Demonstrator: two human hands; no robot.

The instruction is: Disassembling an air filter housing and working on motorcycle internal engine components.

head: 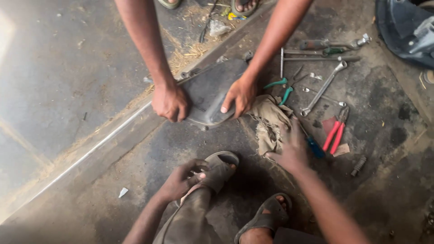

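The left hand (183,180) is curled shut around the toe of a grey sandal (220,169) worn on the near foot. The right hand (291,149) is spread open, fingers resting on a torn tan rag (270,122) on the dark floor (384,180).

Farther off, another person's two hands (171,103) press down on a shallow dark metal cover (210,92); whether it holds anything cannot be told.

To the right lie green-handled pliers (281,88), a wrench (323,88), red-handled pliers (336,133) and a blue-handled screwdriver (314,147) just beside the right hand.
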